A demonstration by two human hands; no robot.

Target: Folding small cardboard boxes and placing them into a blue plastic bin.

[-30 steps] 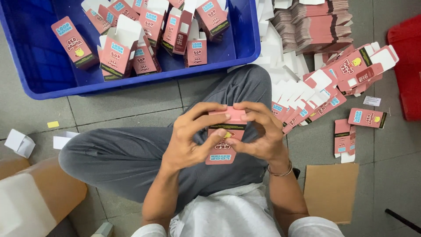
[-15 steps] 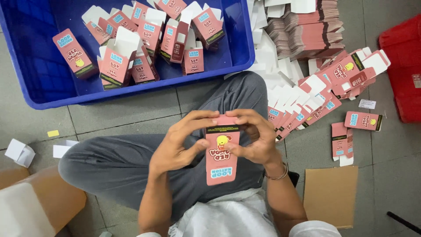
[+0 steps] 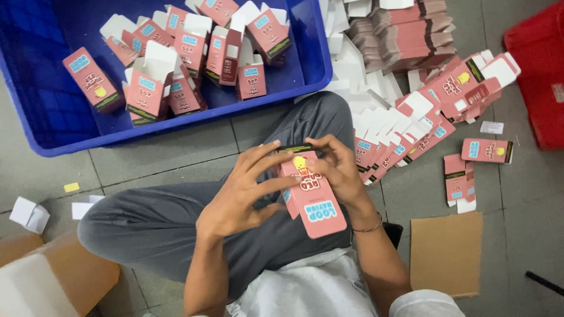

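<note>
The person sits on the tiled floor with one knee drawn up, and both hands meet over the lap around a single pink carton [image 3: 311, 196]. The left hand [image 3: 238, 199] is closed on it from the side, thumb across the printed face and fingers curled behind, which seems to steady the body of the box; the right hand [image 3: 338, 173] pinches its upper end, fingertips bent over the dark-banded top as though pressing a flap shut. Everything else lies within arm's reach: a blue plastic crate [image 3: 53, 126] just ahead of the knee holds assembled pink cartons with their white flaps standing open, and a fanned row of flat carton blanks [image 3: 399, 138] lies touching the right side of the leg, with taller stacks of blanks [image 3: 405, 38] beyond. A brown cardboard sheet [image 3: 445, 253] lies near the right elbow, and part of a red crate [image 3: 537, 70] shows at the edge. Compared with half a second ago, the carton has swung from nearly upright to a slant, its lower end now pointing toward the right arm, and the left fingers have spread wider across it.
</note>
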